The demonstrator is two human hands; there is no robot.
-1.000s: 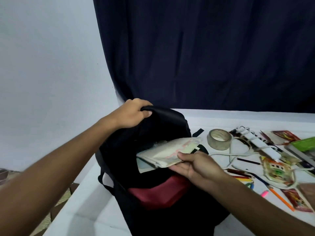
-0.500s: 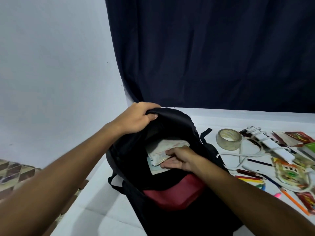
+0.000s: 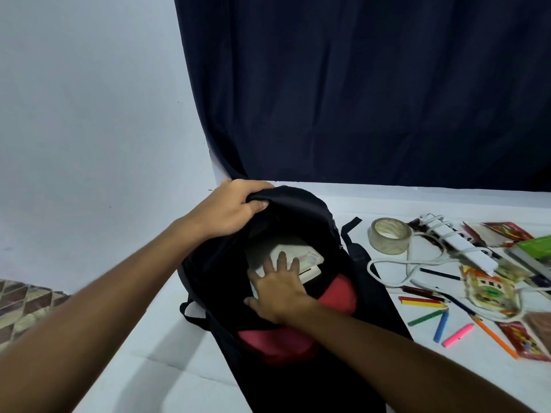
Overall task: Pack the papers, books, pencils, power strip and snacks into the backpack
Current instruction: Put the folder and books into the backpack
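The black backpack (image 3: 298, 338) lies open on the white table (image 3: 143, 368). The left hand (image 3: 232, 208) grips the upper rim of the opening, fingers curled round the fabric. The right hand (image 3: 280, 289) lies inside the opening, fingers straight and spread, pressing on the stack of books and papers (image 3: 304, 259) in the main compartment. To the right, on the table, lie the white power strip (image 3: 459, 245), tape roll (image 3: 390, 235), coloured pencils (image 3: 429, 311) and snack packets (image 3: 489, 290).

Dark curtain (image 3: 357, 99), pale wall (image 3: 89, 114)
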